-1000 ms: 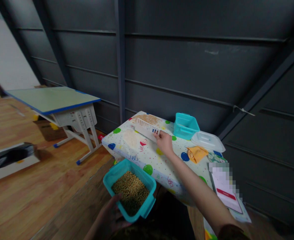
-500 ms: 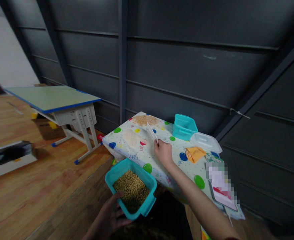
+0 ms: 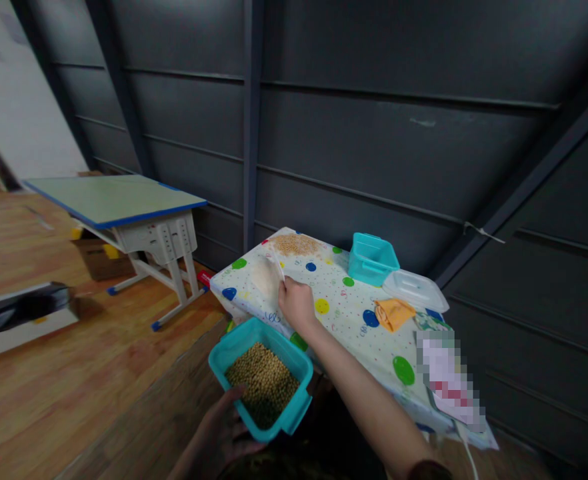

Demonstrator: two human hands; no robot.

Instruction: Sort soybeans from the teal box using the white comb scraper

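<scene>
My left hand (image 3: 224, 420) grips the near-left wall of a teal plastic container (image 3: 293, 420), thumb over the rim. Yellowish beans (image 3: 264, 373) like soybeans fill its lower part, with darker green ones at the near end. Over the table, my right hand (image 3: 297, 303) is closed on a thin white card (image 3: 277, 264), seen nearly edge-on. The card stands tilted at the right side of a pale, fine-grained heap (image 3: 261, 277). Behind it, tan grains (image 3: 297, 245) are spread in a loose patch. The container is held in front of the table's near edge.
On the balloon-print tablecloth (image 3: 347, 320) stand a second teal container (image 3: 371, 270), a clear lid (image 3: 417, 290) and a folded orange cloth (image 3: 393, 313). A blurred-out item (image 3: 449, 377) lies at the right end. Dark panelled wall rises behind; a green-topped desk (image 3: 124, 200) stands left.
My right hand has moved left with the white card, from the middle of the cloth to the pale heap. My left hand and the container stay nearly in place. The view has shifted slightly.
</scene>
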